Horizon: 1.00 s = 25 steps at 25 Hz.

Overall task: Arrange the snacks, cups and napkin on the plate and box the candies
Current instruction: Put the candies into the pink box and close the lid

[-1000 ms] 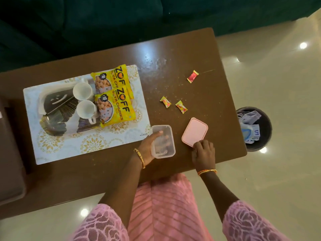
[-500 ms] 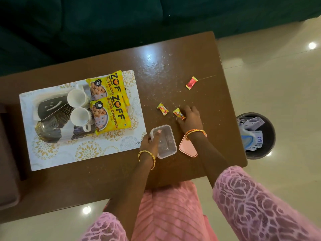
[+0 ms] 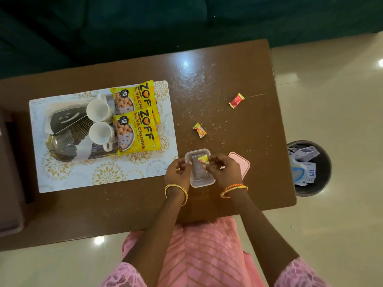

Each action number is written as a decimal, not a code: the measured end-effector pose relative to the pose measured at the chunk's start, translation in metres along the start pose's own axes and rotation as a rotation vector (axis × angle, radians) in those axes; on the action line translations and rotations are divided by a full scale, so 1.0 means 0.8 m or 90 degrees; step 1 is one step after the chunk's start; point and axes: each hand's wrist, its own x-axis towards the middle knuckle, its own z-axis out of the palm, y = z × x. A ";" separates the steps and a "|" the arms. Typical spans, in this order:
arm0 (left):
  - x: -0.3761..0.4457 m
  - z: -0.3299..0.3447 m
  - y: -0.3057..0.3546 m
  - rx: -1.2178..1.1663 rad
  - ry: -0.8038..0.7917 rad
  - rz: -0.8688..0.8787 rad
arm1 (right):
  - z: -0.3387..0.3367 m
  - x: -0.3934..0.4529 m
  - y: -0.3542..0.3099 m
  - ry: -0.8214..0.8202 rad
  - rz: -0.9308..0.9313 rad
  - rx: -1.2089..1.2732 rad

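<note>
A small clear plastic box stands near the table's front edge. My left hand grips its left wall. My right hand holds a yellow-wrapped candy over the box's far end. The pink lid lies to the right, partly under my right hand. A second yellow candy and a red candy lie loose on the table further back. On the silver plate sit two white cups, two yellow snack packets and a dark napkin.
The plate rests on a white floral placemat on the left of the brown table. Crumbs are scattered over the table's middle. A dark bin with paper stands on the floor at the right. A dark green sofa lies beyond the table.
My right hand left the lid, reached to the nearest yellow candy, picked it up and brought it back over the clear box. My left hand has stayed on the box.
</note>
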 end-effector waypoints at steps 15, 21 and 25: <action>0.007 -0.009 0.004 -0.061 -0.011 -0.054 | 0.035 0.128 -0.050 -0.018 -0.074 -0.326; 0.007 -0.008 0.005 -0.083 0.000 -0.065 | 0.033 0.110 -0.048 0.069 -0.069 -0.246; 0.003 -0.007 0.007 -0.067 -0.003 -0.038 | 0.017 0.030 -0.035 0.060 -0.085 -0.156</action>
